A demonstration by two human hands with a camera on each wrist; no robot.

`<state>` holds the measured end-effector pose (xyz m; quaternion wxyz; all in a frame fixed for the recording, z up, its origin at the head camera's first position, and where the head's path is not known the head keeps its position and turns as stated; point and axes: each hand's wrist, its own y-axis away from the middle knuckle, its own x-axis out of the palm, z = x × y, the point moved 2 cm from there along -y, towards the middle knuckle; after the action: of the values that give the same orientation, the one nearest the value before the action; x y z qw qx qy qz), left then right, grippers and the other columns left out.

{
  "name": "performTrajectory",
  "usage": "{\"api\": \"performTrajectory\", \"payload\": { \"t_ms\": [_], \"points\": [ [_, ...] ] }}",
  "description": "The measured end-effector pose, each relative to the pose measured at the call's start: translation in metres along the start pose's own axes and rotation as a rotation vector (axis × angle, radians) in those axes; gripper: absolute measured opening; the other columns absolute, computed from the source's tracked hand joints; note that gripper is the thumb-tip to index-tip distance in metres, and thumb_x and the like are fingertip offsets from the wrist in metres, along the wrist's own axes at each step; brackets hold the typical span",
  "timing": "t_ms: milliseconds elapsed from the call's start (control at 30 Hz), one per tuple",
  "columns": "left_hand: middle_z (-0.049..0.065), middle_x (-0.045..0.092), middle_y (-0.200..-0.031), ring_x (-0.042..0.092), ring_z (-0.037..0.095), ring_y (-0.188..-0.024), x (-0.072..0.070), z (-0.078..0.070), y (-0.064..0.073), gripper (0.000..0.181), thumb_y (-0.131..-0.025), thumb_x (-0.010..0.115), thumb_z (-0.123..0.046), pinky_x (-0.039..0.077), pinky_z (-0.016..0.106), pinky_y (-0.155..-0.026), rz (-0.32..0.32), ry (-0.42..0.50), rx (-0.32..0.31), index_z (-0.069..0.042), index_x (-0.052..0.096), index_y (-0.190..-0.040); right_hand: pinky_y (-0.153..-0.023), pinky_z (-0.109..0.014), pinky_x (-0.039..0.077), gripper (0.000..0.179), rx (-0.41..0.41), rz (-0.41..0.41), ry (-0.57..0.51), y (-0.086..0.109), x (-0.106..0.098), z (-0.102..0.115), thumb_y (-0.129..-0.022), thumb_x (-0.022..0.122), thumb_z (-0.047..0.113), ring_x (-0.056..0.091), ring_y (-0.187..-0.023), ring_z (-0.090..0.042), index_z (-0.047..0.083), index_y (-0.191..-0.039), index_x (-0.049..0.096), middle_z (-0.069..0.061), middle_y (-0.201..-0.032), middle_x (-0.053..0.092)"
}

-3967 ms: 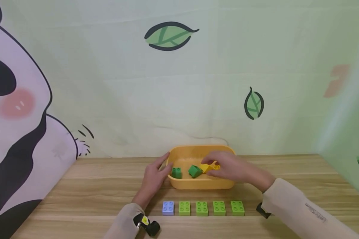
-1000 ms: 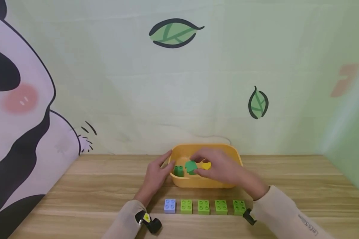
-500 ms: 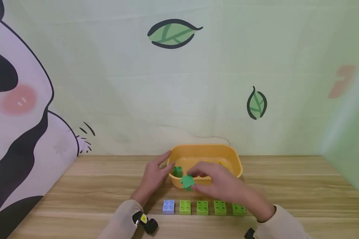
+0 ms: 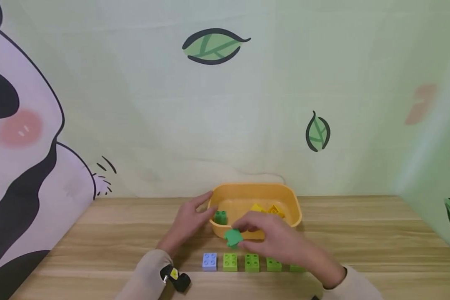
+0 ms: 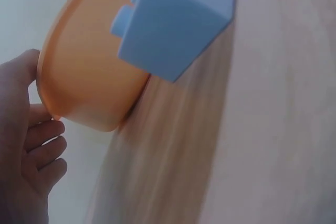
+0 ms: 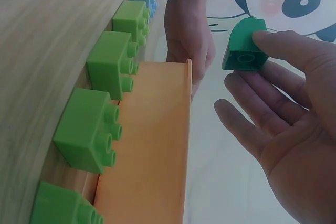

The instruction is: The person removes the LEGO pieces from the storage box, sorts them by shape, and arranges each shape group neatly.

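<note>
While the right hand (image 4: 273, 238) pinched green block (image 4: 233, 238) before tub (image 4: 255, 190): looked light, stiff, best held by sides
Left hand (image 4: 191, 215): apparently gripped tub

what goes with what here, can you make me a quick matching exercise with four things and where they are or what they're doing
1. blue block
2. yellow pieces
3. left hand
4. right hand

A. pinching a green block
B. at the left end of the row of blocks in the head view
C. touching the rim of the orange tub
D. lying inside the orange tub

Pairs: 1-B, 2-D, 3-C, 4-A
</note>
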<state>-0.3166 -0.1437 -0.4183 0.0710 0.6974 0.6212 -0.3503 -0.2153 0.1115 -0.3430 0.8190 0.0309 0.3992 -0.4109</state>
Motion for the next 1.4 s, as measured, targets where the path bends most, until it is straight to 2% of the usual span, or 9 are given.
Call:
{"api": "performTrajectory", "payload": {
  "t_ms": [233, 433, 600, 767, 967, 1167, 1400],
  "points": [
    [0.007, 0.057, -0.154, 0.05, 0.032, -0.145, -0.003, 0.001, 0.003, 0.06, -0.098, 0.075, -0.032, 0.038, 0.051, -0.121, 0.005, -0.011, -0.004, -0.009, 0.059, -0.152, -0.098, -0.032, 0.058, 0.028, 0.013, 0.035, -0.057, 0.001, 0.008, -0.002, -0.099, 0.079, 0.018, 0.068, -0.11, -0.012, 0.016, -0.126, 0.071, 0.01, -0.121, 0.072],
    [0.009, 0.059, -0.151, 0.052, 0.032, -0.143, -0.003, 0.0, 0.001, 0.058, -0.098, 0.076, -0.028, 0.04, 0.051, -0.12, -0.014, -0.037, 0.03, -0.007, 0.061, -0.15, -0.099, -0.034, 0.058, 0.03, -0.018, 0.084, -0.153, -0.001, 0.02, 0.001, -0.099, 0.078, 0.018, 0.069, -0.108, -0.009, 0.011, -0.128, 0.071, 0.006, -0.122, 0.073],
    [0.009, 0.058, -0.152, 0.051, 0.032, -0.143, -0.005, -0.002, 0.001, 0.059, -0.098, 0.076, -0.029, 0.04, 0.052, -0.12, -0.008, -0.031, 0.028, -0.008, 0.06, -0.15, -0.1, -0.038, 0.059, 0.032, 0.022, 0.123, -0.207, -0.001, 0.033, 0.004, -0.098, 0.08, 0.018, 0.069, -0.105, -0.007, 0.013, -0.128, 0.071, 0.01, -0.118, 0.073],
    [0.009, 0.057, -0.152, 0.051, 0.032, -0.143, -0.005, 0.0, 0.001, 0.059, -0.098, 0.075, -0.03, 0.04, 0.052, -0.12, -0.003, -0.041, 0.024, -0.009, 0.06, -0.151, -0.096, -0.031, 0.059, 0.034, 0.027, 0.188, -0.279, -0.001, 0.048, 0.006, -0.097, 0.079, 0.015, 0.068, -0.105, -0.007, 0.009, -0.129, 0.07, 0.009, -0.115, 0.072],
    [0.008, 0.057, -0.153, 0.051, 0.032, -0.144, -0.004, 0.002, 0.001, 0.059, -0.098, 0.075, -0.031, 0.039, 0.052, -0.12, -0.004, -0.048, 0.018, -0.009, 0.06, -0.151, -0.097, -0.024, 0.056, 0.025, 0.076, 0.259, -0.333, -0.001, 0.064, 0.004, -0.096, 0.079, 0.012, 0.068, -0.106, -0.005, 0.018, -0.12, 0.073, 0.013, -0.114, 0.069],
    [0.008, 0.057, -0.153, 0.05, 0.032, -0.144, -0.004, 0.002, 0.001, 0.06, -0.098, 0.075, -0.031, 0.039, 0.053, -0.12, -0.003, -0.052, 0.017, -0.009, 0.06, -0.151, -0.096, -0.022, 0.056, 0.028, 0.093, 0.319, -0.327, -0.001, 0.073, -0.002, -0.095, 0.079, 0.01, 0.068, -0.105, -0.002, 0.017, -0.121, 0.07, 0.015, -0.113, 0.072],
    [0.008, 0.056, -0.155, 0.049, 0.032, -0.145, -0.003, 0.001, 0.001, 0.06, -0.099, 0.074, -0.031, 0.037, 0.053, -0.121, -0.001, -0.047, 0.003, -0.009, 0.058, -0.152, -0.091, -0.019, 0.056, 0.028, 0.17, 0.415, -0.374, -0.003, 0.075, -0.004, -0.097, 0.077, 0.006, 0.068, -0.102, -0.003, 0.016, -0.123, 0.07, 0.014, -0.111, 0.072]
  ]
}}
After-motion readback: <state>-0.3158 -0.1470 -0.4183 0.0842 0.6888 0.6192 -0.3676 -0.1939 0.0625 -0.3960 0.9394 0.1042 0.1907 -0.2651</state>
